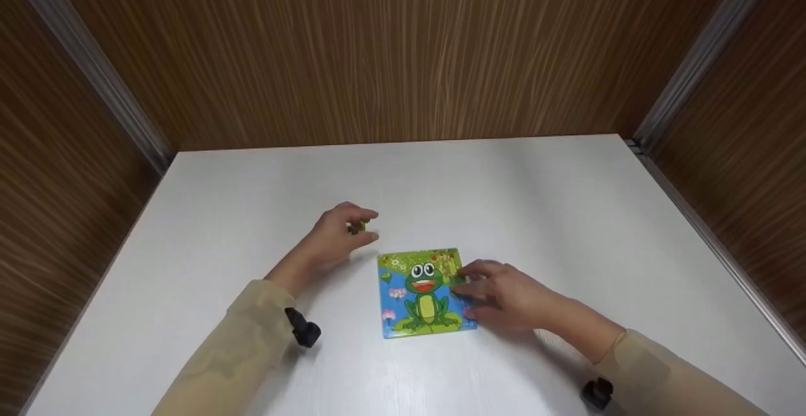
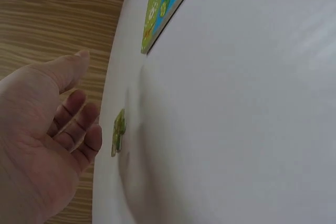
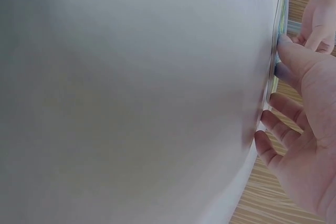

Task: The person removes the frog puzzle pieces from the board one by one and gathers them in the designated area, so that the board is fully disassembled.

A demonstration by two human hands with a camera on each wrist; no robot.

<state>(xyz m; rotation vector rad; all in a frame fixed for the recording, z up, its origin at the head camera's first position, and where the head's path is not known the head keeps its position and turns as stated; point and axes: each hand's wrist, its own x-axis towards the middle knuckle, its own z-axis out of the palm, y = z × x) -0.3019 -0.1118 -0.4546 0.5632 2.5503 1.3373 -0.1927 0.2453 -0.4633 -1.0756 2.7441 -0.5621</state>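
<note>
A square frog puzzle point(image 1: 427, 309) lies flat on the white table, showing a green frog on blue and green. My right hand point(image 1: 513, 296) is at its right side, with thumb and fingertips on or just over that edge; they cover part of the picture. In the right wrist view, the thumb point(image 3: 302, 56) meets the thin board's edge. Up and left of the puzzle, my left hand point(image 1: 337, 233) hovers with thumb and fingers apart around a small green piece point(image 1: 357, 227). The left wrist view shows this piece point(image 2: 118, 132) on the table, apart from the fingers.
The white table point(image 1: 567, 214) is bounded by a wood-grain panel point(image 1: 403, 57) at the back and similar panels at both sides. Metal rails point(image 1: 692, 63) run up the corners. A small black device point(image 1: 303, 328) sits at the left wrist, another point(image 1: 597, 393) at the right.
</note>
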